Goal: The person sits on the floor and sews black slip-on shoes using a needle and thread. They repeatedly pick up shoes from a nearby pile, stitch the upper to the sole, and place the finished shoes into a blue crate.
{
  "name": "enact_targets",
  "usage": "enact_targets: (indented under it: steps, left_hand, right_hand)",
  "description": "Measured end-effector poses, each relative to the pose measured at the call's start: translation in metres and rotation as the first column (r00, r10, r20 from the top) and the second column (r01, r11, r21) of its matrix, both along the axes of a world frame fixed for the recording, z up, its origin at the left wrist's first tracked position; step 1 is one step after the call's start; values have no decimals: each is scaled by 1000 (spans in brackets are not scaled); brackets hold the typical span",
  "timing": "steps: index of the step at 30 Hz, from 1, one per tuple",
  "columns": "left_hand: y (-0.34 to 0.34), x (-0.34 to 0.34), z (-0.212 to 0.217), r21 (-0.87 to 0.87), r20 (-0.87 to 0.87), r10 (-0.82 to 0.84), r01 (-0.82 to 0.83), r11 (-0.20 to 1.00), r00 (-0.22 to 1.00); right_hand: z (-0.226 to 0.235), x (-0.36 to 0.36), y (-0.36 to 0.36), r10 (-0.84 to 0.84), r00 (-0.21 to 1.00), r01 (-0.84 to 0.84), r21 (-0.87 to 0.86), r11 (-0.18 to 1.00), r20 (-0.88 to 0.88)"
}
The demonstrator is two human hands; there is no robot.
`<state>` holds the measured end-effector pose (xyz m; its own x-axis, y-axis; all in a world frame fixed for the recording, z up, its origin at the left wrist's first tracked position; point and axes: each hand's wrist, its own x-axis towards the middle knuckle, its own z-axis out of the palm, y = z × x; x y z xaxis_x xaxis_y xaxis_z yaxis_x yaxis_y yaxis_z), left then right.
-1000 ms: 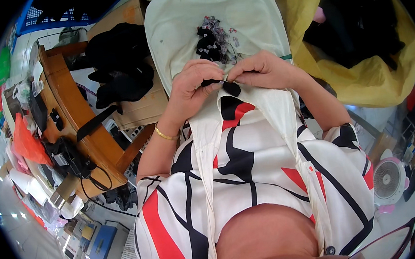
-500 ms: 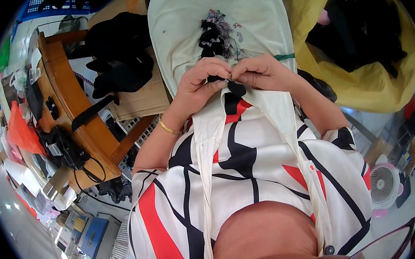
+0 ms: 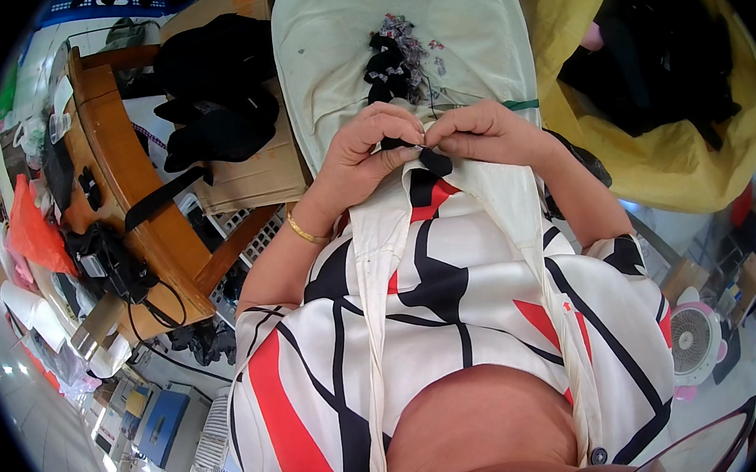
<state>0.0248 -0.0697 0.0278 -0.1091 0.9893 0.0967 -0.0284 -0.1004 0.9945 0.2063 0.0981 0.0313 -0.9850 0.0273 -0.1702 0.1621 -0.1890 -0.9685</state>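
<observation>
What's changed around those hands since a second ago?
The left hand, right hand and small black piece appear slightly further right; the view shifted too. Nothing visibly taken or let go: both hands still pinch at the piece; dark scraps stay on white cloth.

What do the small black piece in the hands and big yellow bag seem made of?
Small rounded matte black piece: probably fabric, as it shows no shine. Large crumpled yellow bag: thin, dullish sheeting by its creases; plastic or cloth, unclear.

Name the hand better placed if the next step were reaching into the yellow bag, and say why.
Right, probably: the right hand is nearer the yellow bag, which lies on that side; the left hand is farther away.
</observation>
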Motion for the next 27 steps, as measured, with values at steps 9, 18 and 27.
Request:
enact_targets:
  steps: [9, 18, 27]
  left_hand:
    - [0, 0, 2, 17, -33, -12, 13, 1000, 999]
    - [3, 2, 12, -64, -175, 66, -78, 995, 982]
    - [16, -5, 3, -118, -304, 202, -247, 962, 931]
  right_hand:
    - [3, -1, -6, -22, 998, 25, -65, 998, 54]
    - [16, -10, -13, -124, 973, 147, -107, 983, 194]
    - [17, -23, 0, -284, 955, 194, 553, 810, 81]
